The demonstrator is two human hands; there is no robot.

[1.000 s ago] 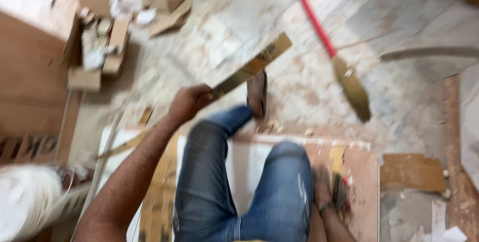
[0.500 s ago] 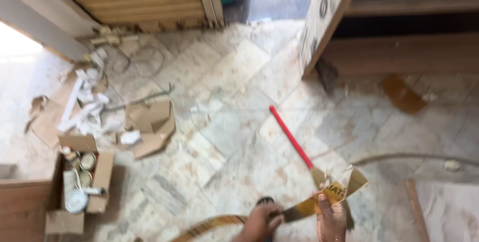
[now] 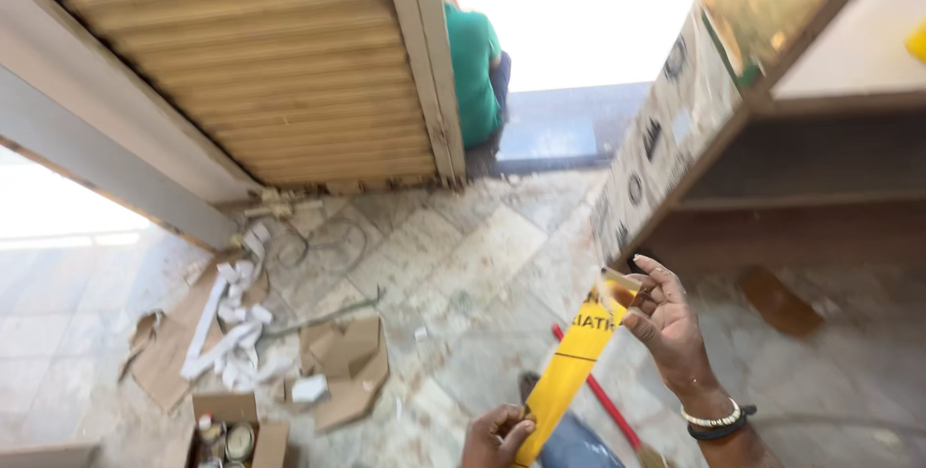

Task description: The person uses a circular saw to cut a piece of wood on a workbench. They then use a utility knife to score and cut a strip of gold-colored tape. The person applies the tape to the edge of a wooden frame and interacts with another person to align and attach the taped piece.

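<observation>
A long yellow strip (image 3: 571, 367) with black print runs slantwise between my two hands. My right hand (image 3: 661, 323) pinches its upper end with fingertips, a white and a black band on that wrist. My left hand (image 3: 494, 434) grips the strip's lower end at the bottom edge of the view. Below the strip a bit of my blue jeans (image 3: 579, 444) shows. A red broom handle (image 3: 603, 399) lies on the stone floor under the strip.
A slatted wooden panel (image 3: 260, 72) leans at the back left. A wooden shelf unit (image 3: 772, 140) stands at right. A person in a green shirt (image 3: 473, 68) sits in the doorway. Cardboard scraps (image 3: 342, 367), white strips (image 3: 231, 318) and an open box (image 3: 231, 434) litter the floor.
The view has tilted up from my lap and the floor to the doorway. My right hand has come onto the strip's upper end and raised it; both hands now hold it.
</observation>
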